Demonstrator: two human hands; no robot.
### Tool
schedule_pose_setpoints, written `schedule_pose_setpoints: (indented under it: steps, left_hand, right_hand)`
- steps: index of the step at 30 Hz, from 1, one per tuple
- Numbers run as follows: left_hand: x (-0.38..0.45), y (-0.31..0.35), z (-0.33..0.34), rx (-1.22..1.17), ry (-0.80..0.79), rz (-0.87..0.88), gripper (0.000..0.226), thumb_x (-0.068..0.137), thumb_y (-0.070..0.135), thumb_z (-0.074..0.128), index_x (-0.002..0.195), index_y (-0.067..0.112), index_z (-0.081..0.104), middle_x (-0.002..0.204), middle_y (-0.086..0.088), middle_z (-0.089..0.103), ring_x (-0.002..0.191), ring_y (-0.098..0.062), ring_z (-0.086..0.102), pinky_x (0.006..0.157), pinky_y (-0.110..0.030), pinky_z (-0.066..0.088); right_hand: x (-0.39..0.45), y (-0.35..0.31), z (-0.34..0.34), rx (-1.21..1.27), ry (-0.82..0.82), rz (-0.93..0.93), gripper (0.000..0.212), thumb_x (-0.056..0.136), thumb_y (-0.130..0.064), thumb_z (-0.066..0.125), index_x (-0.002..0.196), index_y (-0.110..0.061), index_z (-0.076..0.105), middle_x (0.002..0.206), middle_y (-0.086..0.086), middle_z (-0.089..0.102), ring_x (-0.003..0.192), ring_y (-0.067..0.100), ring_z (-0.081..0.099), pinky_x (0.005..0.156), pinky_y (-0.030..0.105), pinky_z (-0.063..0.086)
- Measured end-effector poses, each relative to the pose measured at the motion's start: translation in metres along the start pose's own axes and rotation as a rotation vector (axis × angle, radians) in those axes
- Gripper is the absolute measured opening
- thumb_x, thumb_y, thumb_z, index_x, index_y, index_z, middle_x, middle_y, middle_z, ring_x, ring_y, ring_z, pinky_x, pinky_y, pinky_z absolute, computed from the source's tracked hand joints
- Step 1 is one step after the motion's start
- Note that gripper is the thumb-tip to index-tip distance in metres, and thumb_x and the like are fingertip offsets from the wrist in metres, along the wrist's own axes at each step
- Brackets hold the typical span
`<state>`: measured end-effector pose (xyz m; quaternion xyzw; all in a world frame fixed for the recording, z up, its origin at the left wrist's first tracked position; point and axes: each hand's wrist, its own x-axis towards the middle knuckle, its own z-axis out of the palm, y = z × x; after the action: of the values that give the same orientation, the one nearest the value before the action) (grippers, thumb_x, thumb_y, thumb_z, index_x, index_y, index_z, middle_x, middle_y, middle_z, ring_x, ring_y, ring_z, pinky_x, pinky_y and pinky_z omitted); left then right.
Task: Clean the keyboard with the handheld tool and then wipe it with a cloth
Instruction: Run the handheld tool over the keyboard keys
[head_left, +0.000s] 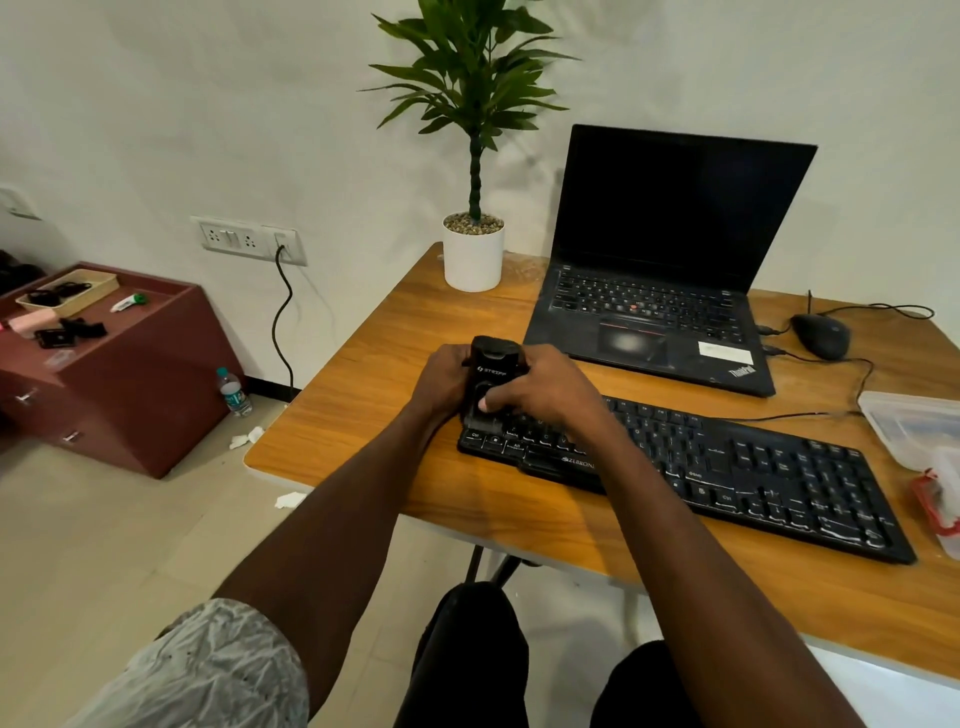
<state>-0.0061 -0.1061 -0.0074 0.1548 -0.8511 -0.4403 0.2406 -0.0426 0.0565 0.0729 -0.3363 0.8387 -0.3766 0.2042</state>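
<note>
head view: both hands, left (441, 382) and right (540, 387), seemingly clasp tool (488, 374) on keyboard (727, 462).

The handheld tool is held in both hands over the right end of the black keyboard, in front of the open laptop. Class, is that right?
Not quite. The head view shows the left hand and right hand holding the handheld tool over the left end of the black keyboard, near its Ctrl key. The open laptop does stand behind it.

One head-worn camera looks forward and down — close over the wooden desk (363, 374). Wide-angle, single view.
</note>
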Motion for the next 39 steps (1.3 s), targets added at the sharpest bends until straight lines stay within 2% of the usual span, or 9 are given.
schedule_pose_setpoints:
  steps: [5,9,13,17,21,24,29,35,39]
  left_hand:
    - [0.0,0.002,0.002,-0.022,-0.01,-0.044,0.031,0.087,0.01,0.062,0.059,0.024,0.062,0.061,0.004,0.066,0.054,-0.005,0.055,0.054,-0.026,0.045]
    - [-0.002,0.0,0.0,-0.022,-0.008,0.01,0.023,0.083,0.005,0.062,0.064,0.018,0.062,0.062,0.002,0.064,0.057,-0.009,0.056,0.054,-0.028,0.044]
    - [0.0,0.001,0.001,-0.03,0.0,-0.052,0.036,0.083,0.003,0.058,0.053,0.023,0.058,0.053,0.008,0.06,0.049,-0.004,0.05,0.052,-0.025,0.041]
    - [0.001,-0.004,0.001,-0.021,-0.004,-0.029,0.031,0.084,0.005,0.059,0.057,0.018,0.059,0.057,0.004,0.062,0.052,-0.009,0.052,0.052,-0.029,0.042]
    - [0.001,-0.001,0.003,-0.073,0.007,-0.07,0.027,0.086,0.01,0.061,0.064,0.023,0.066,0.057,0.011,0.063,0.051,0.0,0.053,0.051,-0.017,0.04]
    - [0.001,-0.001,0.004,-0.066,-0.002,-0.062,0.035,0.084,0.009,0.061,0.054,0.026,0.062,0.053,0.01,0.062,0.048,-0.001,0.052,0.05,-0.022,0.041]
    - [0.004,-0.004,0.009,-0.036,0.021,-0.083,0.016,0.088,0.014,0.059,0.08,0.017,0.072,0.076,0.002,0.071,0.068,-0.009,0.061,0.061,-0.024,0.046]
    - [0.005,-0.004,0.013,-0.009,0.022,-0.096,0.02,0.088,0.011,0.055,0.076,0.018,0.067,0.074,0.001,0.069,0.066,-0.014,0.061,0.061,-0.028,0.047]
    - [0.005,-0.004,0.015,-0.032,0.047,-0.114,0.015,0.092,0.012,0.056,0.089,0.014,0.071,0.087,-0.001,0.071,0.079,-0.015,0.064,0.068,-0.026,0.048]
  right_hand:
    - [0.001,0.001,0.002,-0.151,0.213,-0.03,0.038,0.069,-0.026,0.078,0.104,-0.022,0.066,0.093,-0.001,0.069,0.081,0.017,0.065,0.072,0.036,0.056]
    - [-0.003,-0.001,0.009,-0.096,0.076,-0.042,0.034,0.069,-0.026,0.08,0.1,-0.019,0.066,0.092,-0.001,0.069,0.082,0.017,0.065,0.072,0.036,0.056]
    - [-0.001,0.0,0.011,-0.169,0.279,-0.051,0.035,0.071,-0.03,0.077,0.102,-0.02,0.065,0.089,-0.003,0.068,0.078,0.016,0.064,0.069,0.034,0.056]
    - [-0.002,0.001,0.013,-0.098,0.131,-0.025,0.038,0.069,-0.03,0.079,0.103,-0.019,0.065,0.093,-0.002,0.067,0.08,0.015,0.064,0.069,0.034,0.056]
    - [-0.002,0.002,0.002,-0.186,0.264,0.014,0.035,0.07,-0.031,0.077,0.099,-0.021,0.063,0.087,-0.002,0.067,0.075,0.016,0.064,0.069,0.037,0.058]
    - [-0.004,0.0,0.003,-0.095,0.156,-0.003,0.036,0.069,-0.029,0.079,0.101,-0.019,0.065,0.09,-0.001,0.068,0.076,0.016,0.065,0.066,0.034,0.057]
    - [-0.008,0.007,-0.006,-0.179,0.231,0.062,0.038,0.069,-0.03,0.078,0.102,-0.021,0.063,0.088,-0.002,0.067,0.076,0.016,0.064,0.071,0.037,0.058]
    - [-0.012,0.01,-0.006,-0.08,0.145,0.057,0.038,0.072,-0.027,0.079,0.105,-0.02,0.064,0.089,-0.002,0.067,0.072,0.011,0.063,0.058,0.027,0.051]
    - [-0.015,0.014,-0.014,-0.163,0.305,0.068,0.035,0.073,-0.029,0.078,0.103,-0.02,0.062,0.086,-0.003,0.068,0.071,0.013,0.065,0.062,0.03,0.056]
